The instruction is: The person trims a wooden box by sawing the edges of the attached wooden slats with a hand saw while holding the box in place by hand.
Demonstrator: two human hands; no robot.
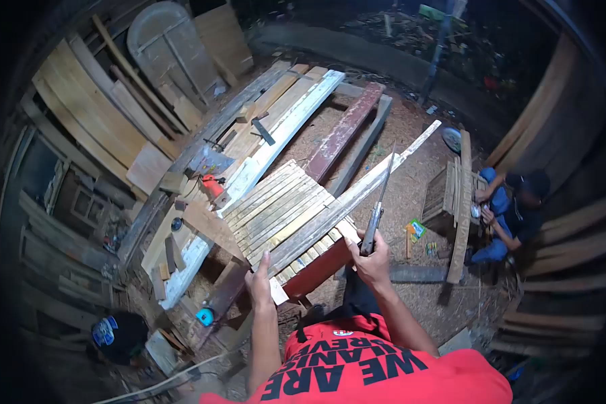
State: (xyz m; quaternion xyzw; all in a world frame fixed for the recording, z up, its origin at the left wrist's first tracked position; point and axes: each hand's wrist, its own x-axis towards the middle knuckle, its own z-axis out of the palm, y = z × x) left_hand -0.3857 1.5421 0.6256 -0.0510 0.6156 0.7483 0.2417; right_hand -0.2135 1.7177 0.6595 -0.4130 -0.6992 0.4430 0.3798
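Note:
A long weathered wooden strip (303, 236) lies slantwise over a slatted wooden panel (269, 209). My left hand (260, 281) is closed round the near end of the strip, its thumb on top. Beside the panel's right corner, my right hand (370, 259) grips the handle of a long, narrow-bladed saw (378, 202), whose blade points up and away. That hand is also close to the strip's underside and the panel edge; whether it touches them is hard to tell. A dark red board edge (323, 275) shows below the slats.
White (293, 128) and dark red planks (347, 131) extend beyond the panel. On the left are a red power tool (214, 187) and a teal tape measure (205, 316). One person (512, 209) sits at right; another's cap (118, 337) shows lower left.

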